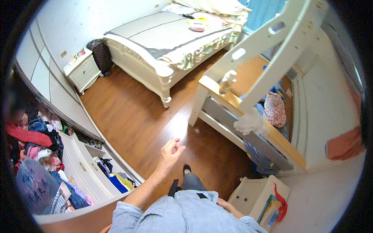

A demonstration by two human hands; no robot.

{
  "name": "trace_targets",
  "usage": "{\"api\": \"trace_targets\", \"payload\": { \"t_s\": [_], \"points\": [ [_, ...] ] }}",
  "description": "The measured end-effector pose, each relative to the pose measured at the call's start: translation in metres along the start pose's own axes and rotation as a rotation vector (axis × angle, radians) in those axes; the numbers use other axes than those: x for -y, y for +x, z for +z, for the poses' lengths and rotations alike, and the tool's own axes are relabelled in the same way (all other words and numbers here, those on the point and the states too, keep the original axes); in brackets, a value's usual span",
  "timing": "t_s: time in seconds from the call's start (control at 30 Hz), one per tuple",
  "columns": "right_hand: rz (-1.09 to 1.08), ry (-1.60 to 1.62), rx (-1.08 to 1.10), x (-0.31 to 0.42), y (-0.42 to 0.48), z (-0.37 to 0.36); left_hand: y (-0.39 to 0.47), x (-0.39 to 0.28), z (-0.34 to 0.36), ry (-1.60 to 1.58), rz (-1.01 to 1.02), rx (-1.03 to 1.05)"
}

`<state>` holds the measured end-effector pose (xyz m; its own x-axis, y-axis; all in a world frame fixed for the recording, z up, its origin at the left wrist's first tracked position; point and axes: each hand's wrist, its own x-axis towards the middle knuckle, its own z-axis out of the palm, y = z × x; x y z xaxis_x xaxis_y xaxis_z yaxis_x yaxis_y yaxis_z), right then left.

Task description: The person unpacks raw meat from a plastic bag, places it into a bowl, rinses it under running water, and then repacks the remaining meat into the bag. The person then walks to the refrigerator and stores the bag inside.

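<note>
My left hand (172, 151) is held out over the wood floor (131, 116), its thumb and fingertips curled close together; nothing shows between them. Close to my right side, my right hand (223, 203) is partly hidden by my light blue shirt (186, 212), so its fingers cannot be made out. A white bottle (228, 81) stands on the wooden ledge of a white bunk bed frame (204, 87), ahead and to the right. Crumpled white cloth or plastic (250, 121) hangs over the same ledge.
At left, an open wardrobe holds piled clothes (38, 151) and a filled plastic bag (38, 186). Beyond the floor are a large bed (166, 32), a black suitcase (100, 55) and a white nightstand (83, 70). A small white cabinet (250, 192) stands near my right side.
</note>
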<state>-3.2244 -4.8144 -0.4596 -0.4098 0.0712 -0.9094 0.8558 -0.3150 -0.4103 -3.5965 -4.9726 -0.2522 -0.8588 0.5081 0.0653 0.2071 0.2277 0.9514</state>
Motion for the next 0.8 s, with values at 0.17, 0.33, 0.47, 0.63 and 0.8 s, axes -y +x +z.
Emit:
{"api": "trace_targets", "payload": {
  "t_s": [0.17,0.33,0.47,0.63,0.8],
  "points": [
    [0.067,-0.28,0.096,0.135,0.075,-0.021,0.061,0.038,-0.041,0.127,-0.026,-0.234],
    [0.038,-0.662,0.107,0.265,0.173,-0.026,0.095,0.052,-0.089,0.178,-0.128,-0.453],
    [-0.027,-0.899,0.114,0.365,0.233,-0.011,0.083,0.073,-0.124,0.135,-0.296,-0.637],
    [-0.092,-1.091,0.163,0.45,0.285,0.04,0.05,0.093,-0.167,0.077,-0.527,-0.924],
    [-0.108,-1.311,0.249,0.488,0.313,0.103,-0.017,0.184,-0.217,0.249,-0.808,-1.141]
  ]
}}
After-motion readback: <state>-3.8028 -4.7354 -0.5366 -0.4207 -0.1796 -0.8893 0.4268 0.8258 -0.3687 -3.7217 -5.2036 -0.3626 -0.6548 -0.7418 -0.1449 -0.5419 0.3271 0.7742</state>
